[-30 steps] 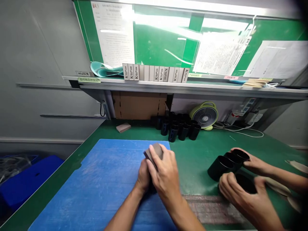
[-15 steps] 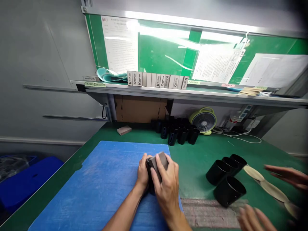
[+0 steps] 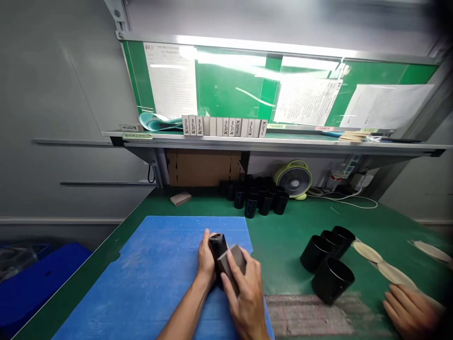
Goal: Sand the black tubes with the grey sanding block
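Blue mat [image 3: 116, 283] lies under both hands, near six o'clock. Left hand [image 3: 206, 262] wraps a black cylinder [image 3: 217, 250], its lower end hidden; right hand [image 3: 246, 304] pinches a grey sanding block [image 3: 231, 264] against it. Four black cylinders [image 3: 332, 281] stand near three o'clock; another person's hand [image 3: 408, 311], blurred and cut off, lies spread near four o'clock.
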Available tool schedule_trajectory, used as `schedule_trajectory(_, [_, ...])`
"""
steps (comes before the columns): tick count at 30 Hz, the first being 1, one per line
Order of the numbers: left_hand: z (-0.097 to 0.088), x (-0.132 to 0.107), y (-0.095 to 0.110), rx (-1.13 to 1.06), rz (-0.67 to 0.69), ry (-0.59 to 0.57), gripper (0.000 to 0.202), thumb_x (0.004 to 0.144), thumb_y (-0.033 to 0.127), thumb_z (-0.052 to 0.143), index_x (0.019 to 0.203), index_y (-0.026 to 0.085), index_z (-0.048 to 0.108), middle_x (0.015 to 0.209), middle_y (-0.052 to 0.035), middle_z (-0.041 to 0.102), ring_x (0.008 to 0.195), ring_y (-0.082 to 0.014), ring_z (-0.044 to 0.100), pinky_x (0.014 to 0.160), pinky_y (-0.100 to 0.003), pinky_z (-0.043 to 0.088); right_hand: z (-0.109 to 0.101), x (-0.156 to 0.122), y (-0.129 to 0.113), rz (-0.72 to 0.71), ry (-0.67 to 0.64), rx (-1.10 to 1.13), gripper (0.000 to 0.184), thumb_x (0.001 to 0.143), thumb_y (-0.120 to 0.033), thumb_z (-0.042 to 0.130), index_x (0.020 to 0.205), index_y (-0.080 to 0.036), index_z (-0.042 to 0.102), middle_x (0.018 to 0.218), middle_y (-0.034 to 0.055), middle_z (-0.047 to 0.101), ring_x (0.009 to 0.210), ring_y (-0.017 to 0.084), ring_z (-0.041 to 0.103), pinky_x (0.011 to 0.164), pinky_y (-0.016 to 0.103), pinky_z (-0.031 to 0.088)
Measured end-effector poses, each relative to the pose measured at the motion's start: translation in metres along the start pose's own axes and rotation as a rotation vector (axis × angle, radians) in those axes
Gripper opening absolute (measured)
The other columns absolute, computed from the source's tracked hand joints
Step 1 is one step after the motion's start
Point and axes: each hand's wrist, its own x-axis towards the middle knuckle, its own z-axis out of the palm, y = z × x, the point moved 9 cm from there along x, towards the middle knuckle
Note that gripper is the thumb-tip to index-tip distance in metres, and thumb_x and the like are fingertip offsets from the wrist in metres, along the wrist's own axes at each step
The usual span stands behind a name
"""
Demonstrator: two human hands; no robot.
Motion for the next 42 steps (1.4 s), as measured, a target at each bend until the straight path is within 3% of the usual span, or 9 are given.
schedule_trajectory(5, [0.027, -0.017, 0.007, -0.013, -0.036, -0.204, 0.065, 0.085, 0.079, 0.049, 0.098, 0.017, 0.064, 0.063, -0.0020, 0.064, 0.051, -0.0183, 0.062, 0.050, -0.027, 0.047, -0.055, 0.006, 0.063, 0.335, 0.114, 0.225, 0.053, 0.100, -0.043, 0.054, 0.152, -0.038, 0.044, 0.147, 0.0062, 0.047, 0.136, 0.035, 0.042, 0.115, 0.061, 0.033])
schedule_trajectory(10, [0.026, -0.016, 0.020, 0.032, 0.018, -0.237, 0.051, 0.089, 0.060, 0.060, 0.119, 0.018, 0.062, 0.084, -0.0049, 0.070, 0.067, -0.0199, 0.070, 0.062, -0.031, 0.056, -0.042, 0.005, 0.084, 0.502, 0.019, 0.350, 0.056, 0.103, -0.046, 0.046, 0.155, -0.028, 0.040, 0.149, 0.0090, 0.048, 0.138, 0.030, 0.045, 0.117, 0.050, 0.035])
schedule_trajectory(15, [0.000, 0.007, 0.015, 0.006, 0.034, -0.064, 0.029, 0.085, 0.043, 0.058, 0.089, 0.016, 0.066, 0.074, -0.0041, 0.067, 0.061, -0.0182, 0.066, 0.061, -0.032, 0.057, -0.020, -0.030, 0.055, 0.358, -0.121, 0.204, 0.058, 0.102, -0.041, 0.051, 0.157, -0.029, 0.035, 0.147, 0.0106, 0.048, 0.136, 0.029, 0.043, 0.113, 0.053, 0.039])
schedule_trajectory(19, [-0.012, 0.021, 0.010, 0.087, 0.053, 0.014, 0.036, 0.085, 0.052, 0.055, 0.082, 0.017, 0.064, 0.066, -0.0028, 0.065, 0.053, -0.0181, 0.063, 0.052, -0.030, 0.054, -0.012, -0.042, 0.020, 0.163, -0.182, 0.063, 0.060, 0.101, -0.031, 0.054, 0.158, -0.029, 0.034, 0.149, 0.0133, 0.042, 0.135, 0.030, 0.041, 0.110, 0.053, 0.042])
schedule_trajectory(22, [-0.015, 0.027, 0.012, 0.203, 0.090, 0.038, 0.050, 0.087, 0.064, 0.049, 0.078, 0.018, 0.065, 0.061, -0.0030, 0.064, 0.049, -0.0184, 0.060, 0.050, -0.031, 0.051, 0.010, -0.028, 0.001, 0.082, -0.213, -0.009, 0.057, 0.100, -0.027, 0.056, 0.154, -0.029, 0.041, 0.146, 0.0155, 0.041, 0.128, 0.031, 0.045, 0.104, 0.052, 0.046])
schedule_trajectory(27, [-0.023, 0.028, 0.031, 0.408, 0.270, 0.128, 0.045, 0.087, 0.055, 0.052, 0.066, 0.018, 0.067, 0.067, -0.0054, 0.070, 0.063, -0.0183, 0.063, 0.064, -0.028, 0.052, 0.044, 0.008, -0.007, 0.072, -0.216, -0.110, 0.050, 0.097, -0.028, 0.059, 0.147, -0.026, 0.052, 0.138, 0.0178, 0.045, 0.117, 0.032, 0.048, 0.095, 0.049, 0.050])
schedule_trajectory(35, [-0.023, 0.029, 0.030, 0.441, 0.301, 0.108, 0.045, 0.089, 0.053, 0.049, 0.069, 0.018, 0.069, 0.074, -0.0077, 0.074, 0.072, -0.0215, 0.068, 0.072, -0.031, 0.053, 0.041, -0.003, -0.007, 0.022, -0.207, -0.144, 0.052, 0.099, -0.026, 0.056, 0.150, -0.025, 0.048, 0.141, 0.0183, 0.042, 0.116, 0.033, 0.046, 0.097, 0.051, 0.048])
schedule_trajectory(40, [-0.021, 0.031, 0.020, 0.384, 0.190, 0.034, 0.051, 0.092, 0.057, 0.039, 0.076, 0.019, 0.069, 0.058, -0.0041, 0.066, 0.054, -0.0212, 0.063, 0.060, -0.033, 0.053, 0.038, -0.008, -0.016, -0.021, -0.204, -0.142, 0.055, 0.099, -0.021, 0.053, 0.153, -0.026, 0.043, 0.143, 0.0179, 0.040, 0.118, 0.032, 0.046, 0.096, 0.049, 0.048])
schedule_trajectory(42, [-0.022, 0.030, 0.028, 0.453, 0.271, 0.070, 0.049, 0.091, 0.056, 0.044, 0.073, 0.019, 0.070, 0.068, -0.0064, 0.071, 0.066, -0.0221, 0.068, 0.069, -0.033, 0.055, 0.038, -0.006, -0.014, 0.009, -0.203, -0.153, 0.054, 0.098, -0.023, 0.056, 0.151, -0.025, 0.047, 0.142, 0.0182, 0.042, 0.116, 0.033, 0.047, 0.096, 0.050, 0.048])
